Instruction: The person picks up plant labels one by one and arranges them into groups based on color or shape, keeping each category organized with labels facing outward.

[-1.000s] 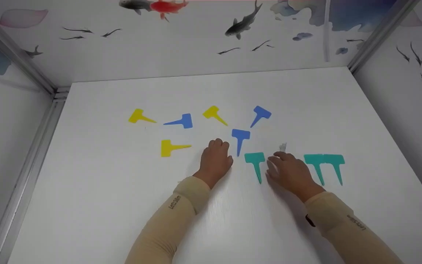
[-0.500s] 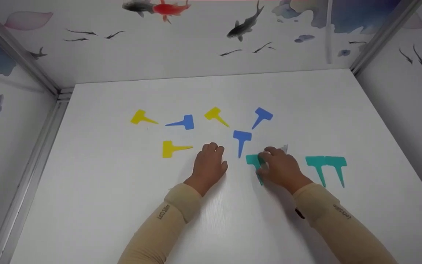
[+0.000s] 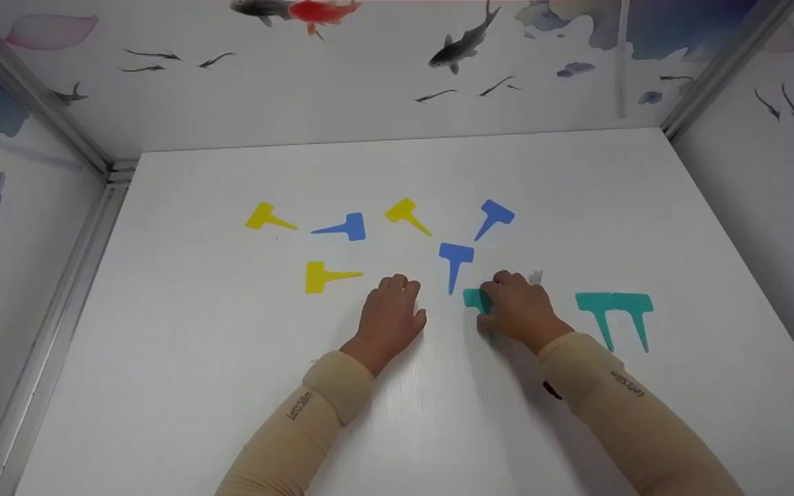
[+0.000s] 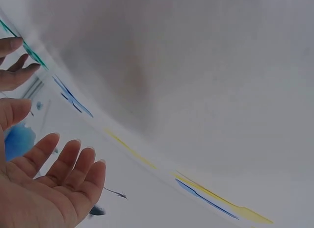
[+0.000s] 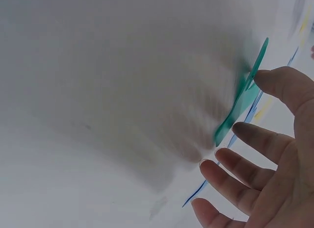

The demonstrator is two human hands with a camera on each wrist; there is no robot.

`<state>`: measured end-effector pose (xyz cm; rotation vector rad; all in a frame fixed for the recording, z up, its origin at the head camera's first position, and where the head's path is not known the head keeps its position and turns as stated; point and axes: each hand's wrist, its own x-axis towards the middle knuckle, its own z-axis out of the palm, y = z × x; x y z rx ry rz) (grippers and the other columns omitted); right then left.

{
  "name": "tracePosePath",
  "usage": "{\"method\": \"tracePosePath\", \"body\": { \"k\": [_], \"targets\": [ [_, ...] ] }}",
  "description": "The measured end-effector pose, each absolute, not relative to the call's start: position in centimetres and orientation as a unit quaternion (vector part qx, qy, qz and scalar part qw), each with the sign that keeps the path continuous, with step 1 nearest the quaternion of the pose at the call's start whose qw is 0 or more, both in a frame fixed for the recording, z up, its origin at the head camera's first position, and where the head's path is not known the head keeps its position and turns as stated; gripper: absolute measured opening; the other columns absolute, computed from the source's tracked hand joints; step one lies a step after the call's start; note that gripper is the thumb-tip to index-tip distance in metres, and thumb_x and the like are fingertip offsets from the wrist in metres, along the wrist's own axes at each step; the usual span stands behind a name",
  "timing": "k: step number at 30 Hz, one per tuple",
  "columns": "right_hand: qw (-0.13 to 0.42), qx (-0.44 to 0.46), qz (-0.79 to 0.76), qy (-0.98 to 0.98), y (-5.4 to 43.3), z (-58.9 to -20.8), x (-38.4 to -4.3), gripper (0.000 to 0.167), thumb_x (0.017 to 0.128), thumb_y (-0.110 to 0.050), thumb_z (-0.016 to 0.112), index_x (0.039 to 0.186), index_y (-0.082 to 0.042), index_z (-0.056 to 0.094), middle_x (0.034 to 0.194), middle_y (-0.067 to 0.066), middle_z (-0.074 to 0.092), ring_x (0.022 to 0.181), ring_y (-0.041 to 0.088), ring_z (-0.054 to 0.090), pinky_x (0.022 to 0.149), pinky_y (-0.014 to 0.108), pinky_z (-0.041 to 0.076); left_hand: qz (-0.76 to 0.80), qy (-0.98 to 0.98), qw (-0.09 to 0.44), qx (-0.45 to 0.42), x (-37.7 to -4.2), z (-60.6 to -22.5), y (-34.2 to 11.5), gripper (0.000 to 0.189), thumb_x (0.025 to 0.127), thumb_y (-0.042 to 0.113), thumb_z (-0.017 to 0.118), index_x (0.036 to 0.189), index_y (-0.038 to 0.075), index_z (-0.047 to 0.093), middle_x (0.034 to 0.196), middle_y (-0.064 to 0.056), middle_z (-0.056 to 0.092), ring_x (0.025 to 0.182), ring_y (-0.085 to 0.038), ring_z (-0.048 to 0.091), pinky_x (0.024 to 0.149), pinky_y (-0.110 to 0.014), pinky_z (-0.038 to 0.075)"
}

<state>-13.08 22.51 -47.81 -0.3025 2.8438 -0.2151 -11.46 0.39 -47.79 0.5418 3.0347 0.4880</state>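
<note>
In the head view, my right hand [image 3: 517, 306] reaches over a green T-shaped plant label [image 3: 473, 300], hiding most of its stem. In the right wrist view, the thumb and index finger pinch that green label [image 5: 240, 100] close over the table, the other fingers spread beside it. My left hand [image 3: 389, 317] lies relaxed with nothing in it, just right of a yellow label [image 3: 331, 276]; its palm [image 4: 49, 198] and loosely bent fingers show in the left wrist view. Between and beyond the hands is a blue label [image 3: 455, 265].
More yellow labels [image 3: 267, 217] [image 3: 407, 215] and blue labels [image 3: 345, 226] [image 3: 493, 217] lie farther back on the white table [image 3: 231, 399]. Two green labels [image 3: 595, 310] [image 3: 635, 310] sit side by side at the right. Decorated panels [image 3: 369, 103] enclose the back and sides.
My right hand has moved left from beside the green label onto it, fingers and thumb now at its head and stem. My left hand has drawn slightly back and left.
</note>
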Motion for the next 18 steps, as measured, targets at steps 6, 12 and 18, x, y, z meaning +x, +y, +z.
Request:
{"method": "tracePosePath", "body": {
  "k": [6,12,18],
  "targets": [
    [0.143,-0.108,-0.062,0.982,22.29,-47.69,-13.2,0.048,0.086,-0.027,0.069,0.128,-0.005,0.059,0.125,0.018,0.056,0.115,0.035,0.051,0.098,0.059,0.041,0.152,0.973,0.031,0.172,-11.18,-47.71,0.45,0.042,0.093,0.028,0.06,0.128,0.006,0.057,0.122,-0.009,0.058,0.112,-0.022,0.052,0.096,-0.036,0.047],
    [0.141,-0.117,-0.065,0.981,22.31,-47.66,-13.29,0.044,0.087,-0.024,0.068,0.124,-0.002,0.061,0.122,0.019,0.058,0.11,0.035,0.054,0.096,0.058,0.044,0.159,0.972,0.021,0.172,-10.86,-47.75,0.35,0.04,0.091,0.027,0.063,0.125,0.006,0.059,0.12,-0.009,0.058,0.111,-0.023,0.053,0.094,-0.037,0.047],
    [0.144,-0.118,-0.081,0.979,22.58,-47.69,-13.33,0.042,0.087,-0.021,0.068,0.123,-0.002,0.061,0.12,0.018,0.058,0.108,0.033,0.053,0.097,0.054,0.045,0.158,0.972,0.019,0.173,-10.73,-47.93,0.27,0.04,0.092,0.027,0.062,0.125,0.006,0.059,0.121,-0.009,0.058,0.112,-0.023,0.053,0.094,-0.037,0.048]
  ]
}}
